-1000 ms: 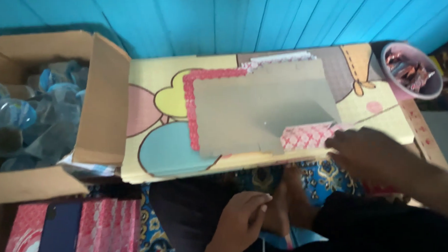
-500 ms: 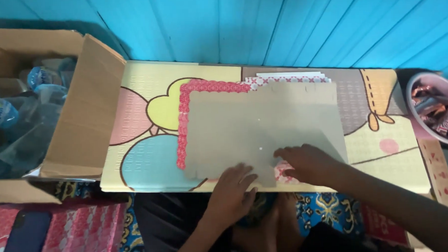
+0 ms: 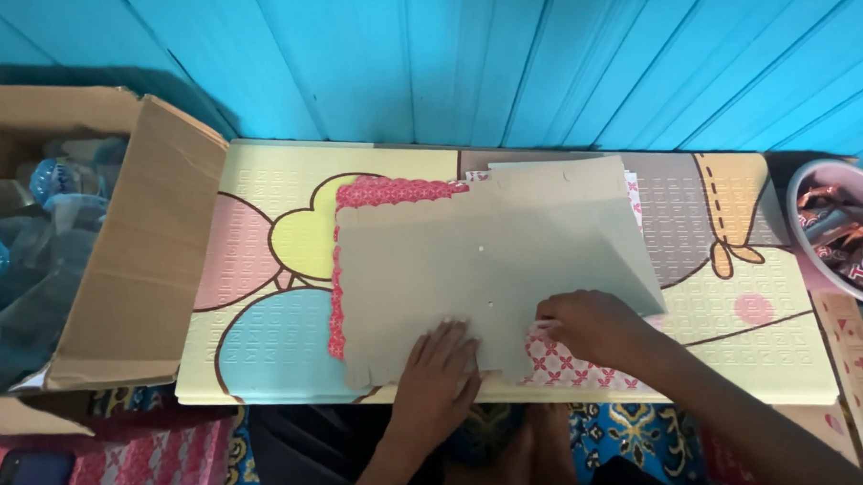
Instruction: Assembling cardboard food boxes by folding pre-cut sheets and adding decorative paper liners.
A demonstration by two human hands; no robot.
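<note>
A grey-brown die-cut cardboard sheet (image 3: 494, 259) lies flat on a pastel foam mat (image 3: 261, 277), over a red patterned sheet (image 3: 391, 190) whose scalloped edge shows at the top and left. My left hand (image 3: 436, 367) presses flat on the sheet's near edge, fingers spread. My right hand (image 3: 592, 325) pinches the near right edge of the cardboard sheet, above a white and red patterned paper (image 3: 570, 367).
An open cardboard box (image 3: 136, 272) with plastic water bottles (image 3: 30, 237) stands to the left. At the right edge sits a pink bowl (image 3: 821, 176) of wrapped sweets. A blue plank wall rises behind the mat. A dark phone (image 3: 29, 481) lies at bottom left.
Both hands have moved up onto the near edge of the cardboard sheet; the left one now presses it flat. The view has shifted right and the sheet lies flatter.
</note>
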